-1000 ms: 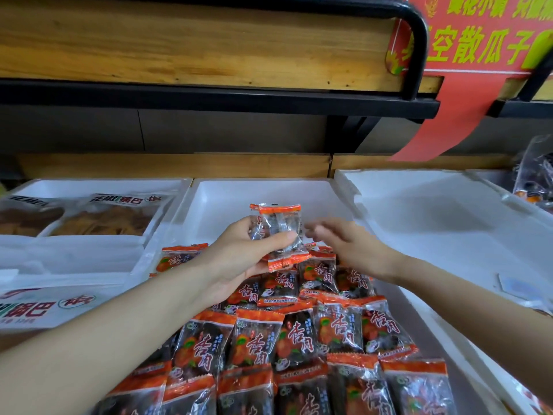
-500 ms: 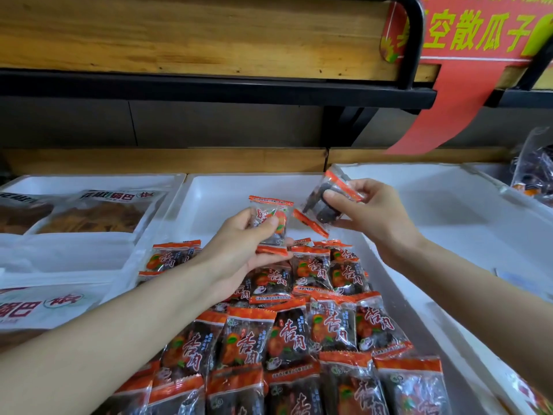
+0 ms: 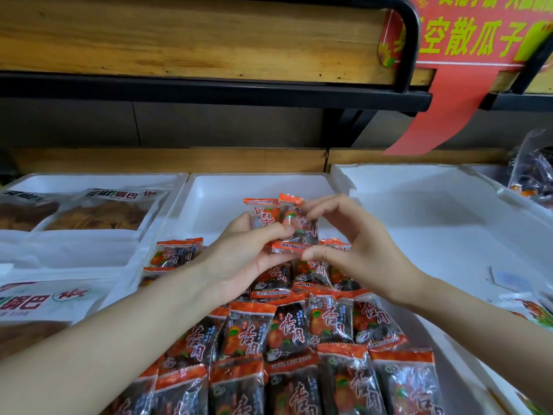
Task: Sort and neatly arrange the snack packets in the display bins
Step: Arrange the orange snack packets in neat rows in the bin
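Far end: the middle bin (image 3: 260,178) shows bare white floor between its back wall and the packet rows (image 3: 287,327), open from above.
Near end: packet rows cover the floor from wall to wall, overlapping.
Centre: left hand (image 3: 239,259) and right hand (image 3: 359,250) grip the held packets (image 3: 287,226) above the rows' far edge.
Right side: the right bin (image 3: 419,205) shows mostly bare floor.
Left side: large bags (image 3: 98,211) fill the left bin's (image 3: 89,179) far half.
Overhead: shelf rail (image 3: 209,88) and red banner (image 3: 443,115) hang above the back walls.

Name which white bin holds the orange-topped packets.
The middle bin: orange-topped packets fill its front. The left bin holds large pale bags; the right bin shows bare floor.
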Motion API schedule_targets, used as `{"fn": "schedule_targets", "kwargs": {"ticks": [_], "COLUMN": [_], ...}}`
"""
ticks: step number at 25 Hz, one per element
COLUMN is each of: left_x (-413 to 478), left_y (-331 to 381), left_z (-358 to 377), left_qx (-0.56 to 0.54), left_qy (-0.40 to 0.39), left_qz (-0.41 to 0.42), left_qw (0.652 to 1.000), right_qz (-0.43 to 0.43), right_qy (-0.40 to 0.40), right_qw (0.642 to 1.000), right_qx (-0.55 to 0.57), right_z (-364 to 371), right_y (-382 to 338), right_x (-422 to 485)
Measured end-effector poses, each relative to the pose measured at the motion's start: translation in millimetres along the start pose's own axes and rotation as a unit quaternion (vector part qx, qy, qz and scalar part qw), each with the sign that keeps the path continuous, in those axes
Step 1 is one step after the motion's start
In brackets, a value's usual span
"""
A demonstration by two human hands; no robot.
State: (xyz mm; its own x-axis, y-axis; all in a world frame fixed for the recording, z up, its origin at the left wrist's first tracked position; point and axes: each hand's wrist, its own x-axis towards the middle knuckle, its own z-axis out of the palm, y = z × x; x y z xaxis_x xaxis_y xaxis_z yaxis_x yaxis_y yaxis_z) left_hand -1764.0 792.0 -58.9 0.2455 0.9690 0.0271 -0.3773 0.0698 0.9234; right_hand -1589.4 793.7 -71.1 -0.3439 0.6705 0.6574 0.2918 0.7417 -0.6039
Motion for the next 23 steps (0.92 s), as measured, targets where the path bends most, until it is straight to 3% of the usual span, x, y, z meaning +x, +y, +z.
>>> {"fn": "schedule_targets", "kwargs": {"ticks": [3,6,11,14,17,20,23], "left_x": [-1.9,-2.5,3.0,9.0,18.1,23.5,26.9], "left_y": [-0.3,1.8,2.8,6.7,13.6,15.2,10.5], "left_z": [-2.4,-2.7,-2.4,-0.2,-8.7,-20.7,-29.2], "left_qx": [0.103,0.219,0.264,0.235,0.237,0.240,0.251], "left_qy": [-0.023,-0.036,-0.019,-0.012,0.030,0.051,0.056], "left_qz": [0.022,0.041,0.091,0.115,0.135,0.128,0.113], "left_qw": [0.994,0.974,0.960,0.965,0.962,0.961,0.960], "right_qz": [0.116,0.221,0.266,0.271,0.253,0.262,0.264], "right_qy": [0.074,-0.004,-0.086,-0.011,0.086,0.011,-0.095], "right_qw": [0.990,0.974,0.956,0.956,0.964,0.957,0.943], "right_qx": [0.003,0.044,0.085,0.110,0.019,-0.127,-0.178], "right_z": [-7.1,-17.1,-21.7,-28.9,-42.4,-40.8,-26.4], "right_y": [-3.6,-3.0,-1.6,11.5,40.1,73.4,90.2], "right_x": [3.8,11.3,13.4,28.2,54.6,70.4,77.5]}}
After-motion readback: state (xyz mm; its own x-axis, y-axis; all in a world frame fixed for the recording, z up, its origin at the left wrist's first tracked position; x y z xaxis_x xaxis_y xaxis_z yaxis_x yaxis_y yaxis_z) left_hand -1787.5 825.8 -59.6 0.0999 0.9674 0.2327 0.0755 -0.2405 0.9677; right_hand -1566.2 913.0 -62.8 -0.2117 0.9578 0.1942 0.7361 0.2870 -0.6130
